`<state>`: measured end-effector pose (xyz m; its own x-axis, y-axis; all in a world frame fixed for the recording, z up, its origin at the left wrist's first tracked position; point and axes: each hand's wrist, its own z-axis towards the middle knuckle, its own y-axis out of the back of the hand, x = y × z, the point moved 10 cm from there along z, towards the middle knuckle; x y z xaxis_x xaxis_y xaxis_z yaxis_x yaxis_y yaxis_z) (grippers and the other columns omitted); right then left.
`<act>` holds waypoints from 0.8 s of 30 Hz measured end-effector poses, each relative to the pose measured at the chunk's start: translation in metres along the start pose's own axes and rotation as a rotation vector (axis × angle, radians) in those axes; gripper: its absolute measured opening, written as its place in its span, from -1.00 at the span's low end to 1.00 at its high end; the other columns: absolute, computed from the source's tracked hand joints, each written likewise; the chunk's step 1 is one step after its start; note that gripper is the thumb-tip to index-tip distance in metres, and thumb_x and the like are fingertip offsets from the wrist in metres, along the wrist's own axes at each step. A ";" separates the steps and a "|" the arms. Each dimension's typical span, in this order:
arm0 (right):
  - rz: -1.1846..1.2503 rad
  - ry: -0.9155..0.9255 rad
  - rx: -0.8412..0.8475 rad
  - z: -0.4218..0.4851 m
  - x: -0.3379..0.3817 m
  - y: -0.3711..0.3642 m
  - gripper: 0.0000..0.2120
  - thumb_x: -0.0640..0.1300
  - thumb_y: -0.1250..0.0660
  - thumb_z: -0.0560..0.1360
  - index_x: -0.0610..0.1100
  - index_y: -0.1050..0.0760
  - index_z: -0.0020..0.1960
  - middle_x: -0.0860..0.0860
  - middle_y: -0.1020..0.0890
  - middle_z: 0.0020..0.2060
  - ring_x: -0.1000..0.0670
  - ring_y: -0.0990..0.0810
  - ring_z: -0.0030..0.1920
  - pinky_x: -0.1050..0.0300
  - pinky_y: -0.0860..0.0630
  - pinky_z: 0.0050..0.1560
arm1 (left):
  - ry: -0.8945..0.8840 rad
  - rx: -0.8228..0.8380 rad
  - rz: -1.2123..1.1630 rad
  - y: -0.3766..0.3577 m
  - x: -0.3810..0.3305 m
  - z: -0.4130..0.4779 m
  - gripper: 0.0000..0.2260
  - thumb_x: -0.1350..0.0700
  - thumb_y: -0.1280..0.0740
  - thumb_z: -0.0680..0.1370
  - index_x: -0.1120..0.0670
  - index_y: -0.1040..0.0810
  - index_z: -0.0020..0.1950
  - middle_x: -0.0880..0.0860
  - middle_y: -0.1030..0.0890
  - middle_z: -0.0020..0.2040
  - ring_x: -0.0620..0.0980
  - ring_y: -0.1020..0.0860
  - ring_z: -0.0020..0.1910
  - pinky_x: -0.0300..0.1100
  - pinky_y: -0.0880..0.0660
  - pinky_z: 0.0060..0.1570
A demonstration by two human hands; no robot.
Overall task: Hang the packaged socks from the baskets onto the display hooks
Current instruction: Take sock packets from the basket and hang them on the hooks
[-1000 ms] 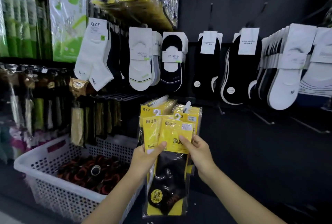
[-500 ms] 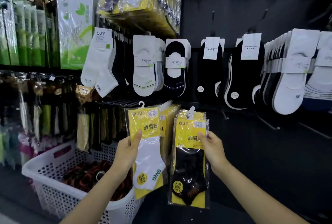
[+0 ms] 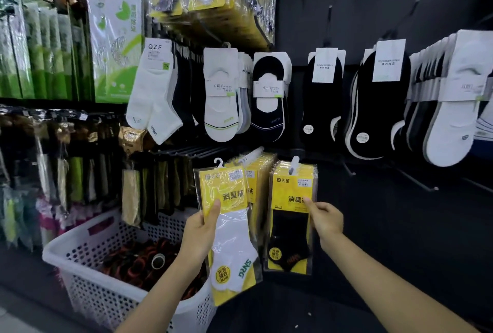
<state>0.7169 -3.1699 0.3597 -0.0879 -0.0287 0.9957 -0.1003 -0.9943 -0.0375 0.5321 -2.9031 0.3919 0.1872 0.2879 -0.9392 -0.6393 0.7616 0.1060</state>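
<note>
A: Where are the hands?

B: Both are low in the middle of the frame. The left hand (image 3: 202,234) has its fingers clamped on a yellow packet with a white sock (image 3: 230,231), thumb on the front of the yellow card and the rest hidden behind. The packet tilts a little, and its white plastic hanger (image 3: 218,163) at the top is clear of any hook.

A: And the other one?

B: The right hand (image 3: 326,219) pinches the right edge of a yellow packet with a black sock (image 3: 290,215), thumb on the front, fingers curled around the side. That packet is the front one of a stack hanging just right of centre; its white hanger tab (image 3: 294,164) points up toward the dark wall, but the hook itself I cannot make out.

A: Anything between the two packets?

B: Another row of yellow packets (image 3: 257,172) hangs behind and between them, seen nearly edge-on.

A: The basket?

B: A white perforated basket (image 3: 88,250) sits at lower left, under the left forearm, with dark red-and-black items (image 3: 138,263) in it that are too blurred to name.

A: And above?

B: White ankle socks labelled QZF (image 3: 154,92) left of centre, then white and black low-cut socks (image 3: 269,97) across the middle band to the right edge. Two bare display hooks (image 3: 416,179) jut from the wall at right, below them.
</note>
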 end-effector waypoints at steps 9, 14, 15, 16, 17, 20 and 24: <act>0.009 0.104 -0.042 -0.035 0.011 0.012 -0.69 -0.08 -0.43 0.47 -0.12 -0.46 0.15 0.01 -0.52 0.08 0.12 -0.52 -0.06 0.23 -0.46 -0.08 | 0.018 0.073 -0.045 -0.020 0.008 -0.006 -0.53 -0.12 -0.23 0.56 0.02 -0.12 -0.44 -0.05 -0.15 -0.52 -0.13 -0.14 -0.52 -0.35 -0.11 -0.50; 0.091 0.177 0.268 -0.070 0.041 -0.026 -0.92 -0.02 -0.30 0.55 0.01 -0.54 -0.01 0.07 -0.59 0.02 0.09 -0.58 0.04 0.26 -0.54 -0.07 | 0.010 0.199 -0.099 -0.057 -0.001 -0.017 -0.63 -0.09 -0.24 0.55 0.20 -0.46 -0.25 0.15 -0.43 -0.34 0.02 -0.39 -0.34 -0.19 -0.31 -0.35; 0.109 0.177 0.322 -0.076 0.044 -0.032 -0.90 -0.03 -0.29 0.55 -0.01 -0.55 0.01 0.04 -0.62 0.02 0.07 -0.61 0.04 0.24 -0.56 -0.07 | 0.003 0.226 -0.116 -0.065 -0.003 -0.020 -0.60 -0.09 -0.24 0.54 0.27 -0.50 -0.20 0.17 -0.49 -0.31 0.03 -0.44 -0.31 -0.20 -0.35 -0.35; 0.122 0.180 0.363 -0.079 0.046 -0.037 -0.87 -0.03 -0.30 0.55 -0.05 -0.56 0.03 0.00 -0.65 0.01 0.04 -0.64 0.02 0.21 -0.58 -0.04 | -0.006 0.254 -0.120 -0.073 -0.006 -0.023 -0.58 -0.07 -0.24 0.55 0.31 -0.56 -0.13 0.18 -0.56 -0.27 0.03 -0.50 -0.28 -0.21 -0.40 -0.32; 0.135 0.187 0.393 -0.083 0.047 -0.039 -0.85 -0.05 -0.30 0.55 -0.10 -0.57 0.04 -0.03 -0.68 -0.01 0.03 -0.66 0.00 0.18 -0.60 -0.02 | -0.016 0.276 -0.116 -0.080 -0.009 -0.025 -0.60 -0.05 -0.23 0.57 0.30 -0.59 -0.06 0.19 -0.62 -0.21 0.02 -0.54 -0.25 -0.19 -0.43 -0.27; 0.215 0.193 0.408 -0.084 0.046 -0.033 -0.90 -0.15 -0.31 0.55 -0.14 -0.58 0.00 -0.04 -0.72 -0.13 0.05 -0.70 -0.13 0.26 -0.60 -0.20 | -0.017 0.294 -0.154 -0.094 -0.012 -0.028 -0.72 0.00 -0.24 0.59 0.19 -0.62 0.00 0.16 -0.68 -0.09 -0.03 -0.62 -0.17 -0.21 -0.51 -0.17; 0.268 0.205 0.302 -0.073 0.041 -0.010 -0.90 -0.17 -0.31 0.55 -0.18 -0.56 0.00 0.00 -0.73 -0.21 0.08 -0.70 -0.21 0.32 -0.56 -0.30 | -0.021 0.255 -0.152 -0.099 -0.010 -0.024 -0.71 0.00 -0.25 0.58 0.11 -0.53 0.23 0.01 -0.64 0.06 -0.06 -0.60 0.07 -0.20 -0.51 0.13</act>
<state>0.6416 -3.1532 0.3946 -0.2690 -0.2987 0.9157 0.2442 -0.9408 -0.2351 0.5753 -2.9953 0.3833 0.2835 0.1691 -0.9439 -0.3950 0.9175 0.0457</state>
